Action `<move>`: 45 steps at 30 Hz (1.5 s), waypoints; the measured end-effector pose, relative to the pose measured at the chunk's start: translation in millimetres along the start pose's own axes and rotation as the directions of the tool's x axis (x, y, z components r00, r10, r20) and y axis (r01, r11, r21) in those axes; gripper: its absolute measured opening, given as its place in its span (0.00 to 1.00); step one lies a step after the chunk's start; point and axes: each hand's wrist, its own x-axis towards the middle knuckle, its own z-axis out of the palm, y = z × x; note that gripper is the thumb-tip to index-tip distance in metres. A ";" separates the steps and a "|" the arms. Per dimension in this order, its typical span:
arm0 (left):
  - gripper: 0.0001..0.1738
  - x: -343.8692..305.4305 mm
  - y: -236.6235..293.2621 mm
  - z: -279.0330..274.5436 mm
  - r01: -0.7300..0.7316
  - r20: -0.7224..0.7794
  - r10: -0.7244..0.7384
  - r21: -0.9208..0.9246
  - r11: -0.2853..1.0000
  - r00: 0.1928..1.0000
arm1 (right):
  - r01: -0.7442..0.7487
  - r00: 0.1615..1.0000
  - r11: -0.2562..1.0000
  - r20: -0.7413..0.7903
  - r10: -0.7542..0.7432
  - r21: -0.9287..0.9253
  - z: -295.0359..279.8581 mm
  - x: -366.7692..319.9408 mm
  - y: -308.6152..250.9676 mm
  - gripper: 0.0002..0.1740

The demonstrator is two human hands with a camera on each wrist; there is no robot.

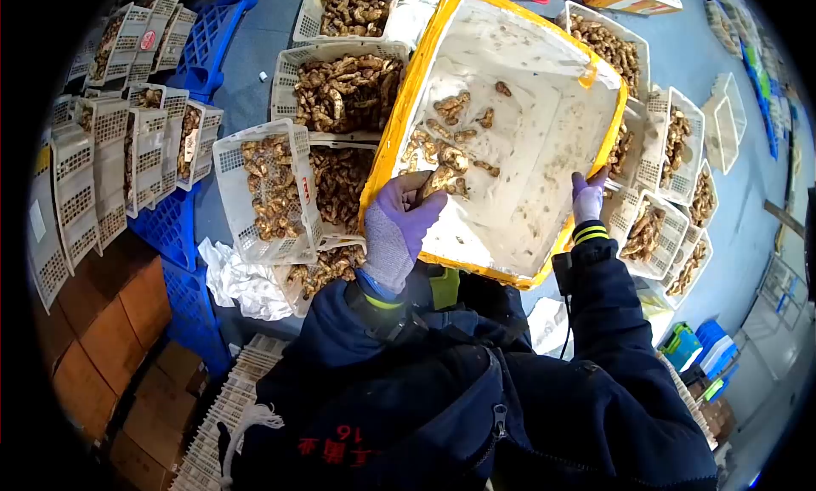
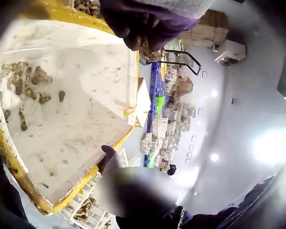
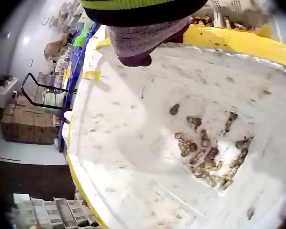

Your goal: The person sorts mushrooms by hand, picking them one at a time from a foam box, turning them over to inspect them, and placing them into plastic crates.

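A white foam box [image 1: 544, 126] with yellow tape round its rim lies tilted before me, several brown, knobbly mushrooms [image 3: 209, 164] gathered in one end. My left hand [image 1: 401, 223], in a purple-and-grey glove, holds a larger mushroom [image 1: 442, 178] between thumb and fingers, over the box's near left side. In the left wrist view that hand [image 2: 148, 24] shows dark at the top, partly covering the mushroom. On the right, my gloved right hand [image 1: 588, 198] grips the taped rim, thumb over the inner side and the other fingers mostly hidden behind the wall.
White plastic baskets full of mushrooms stand left of the box, among them a tilted basket [image 1: 268, 189]. More baskets [image 1: 650, 228] line the right. Stacked baskets [image 1: 93, 168] sit on blue pallets [image 1: 183, 279] at far left, near brown cartons [image 1: 115, 347]. White plastic [image 1: 242, 283] lies on the floor.
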 end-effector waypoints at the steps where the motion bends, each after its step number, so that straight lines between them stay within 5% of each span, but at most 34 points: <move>1: 0.21 -1.5 0.9 0.0 -0.016 -0.024 0.016 0.032 0.999 1.000 | -0.095 0.995 0.986 0.038 0.090 0.136 -0.1 -8.8 -23.8 0.49; 2: 0.21 -2.1 2.0 0.8 -0.034 -0.047 0.037 0.063 0.997 0.998 | -0.114 0.993 0.993 0.013 0.114 0.040 -2.2 -10.2 -31.9 0.45; 5: 0.21 -0.8 5.4 0.2 -0.054 -0.018 0.057 0.143 0.988 0.998 | 0.281 0.940 0.861 -0.059 -0.335 -0.424 1.3 -19.6 -56.7 0.38; 6: 0.21 1.0 9.0 -2.2 -0.025 0.031 0.020 0.157 0.987 0.999 | 0.423 0.865 0.752 -0.021 -0.501 -0.505 7.4 -29.1 -74.9 0.32; 7: 0.21 2.6 11.7 -3.8 0.002 0.080 -0.016 0.174 0.985 0.997 | 0.473 0.855 0.740 0.049 -0.516 -0.478 14.6 -33.5 -84.4 0.31; 10: 0.22 3.9 4.5 -8.0 0.094 0.102 -0.092 -0.013 0.995 0.991 | 0.361 0.931 0.877 0.186 -0.315 -0.319 33.4 -58.1 -116.9 0.30; 15: 0.21 26.7 -13.6 -46.5 0.151 -0.005 -0.154 -0.167 0.974 0.988 | 0.041 0.917 0.995 0.400 -0.002 -0.089 37.3 -70.2 -110.6 0.29; 19: 0.23 45.3 -21.7 -78.0 0.180 -0.143 -0.222 -0.257 0.949 0.965 | 0.081 0.900 0.990 0.435 -0.021 -0.119 31.7 -67.5 -77.9 0.28; 24: 0.17 73.0 -48.9 -130.0 0.285 -0.018 -0.317 -0.395 0.873 0.948 | 0.050 0.887 0.980 0.460 0.046 -0.193 36.7 -80.4 -79.3 0.26; 28: 0.18 74.9 -49.1 -134.4 0.294 -0.088 -0.346 -0.358 0.886 0.934 | 0.037 0.861 0.976 0.503 0.079 -0.215 49.1 -84.8 -81.1 0.27; 35: 0.08 63.9 -27.7 -124.9 0.103 -0.010 -0.113 -0.339 0.935 0.994 | -0.007 0.822 0.980 0.557 0.120 -0.201 68.3 -86.9 -81.4 0.27; 36: 0.15 63.2 -26.5 -127.0 0.048 -0.012 -0.052 -0.226 0.973 0.999 | -0.045 0.808 0.979 0.570 0.152 -0.196 69.5 -87.8 -84.6 0.27; 43: 0.11 58.0 -14.9 -120.7 -0.092 -0.090 0.085 -0.076 0.993 0.992 | 0.157 0.817 0.966 0.576 -0.011 -0.204 84.3 -87.6 -83.6 0.25; 45: 0.12 55.7 -8.9 -117.6 -0.085 -0.039 0.081 -0.093 0.992 0.996 | 0.104 0.791 0.983 0.612 0.010 -0.151 86.6 -89.7 -88.5 0.25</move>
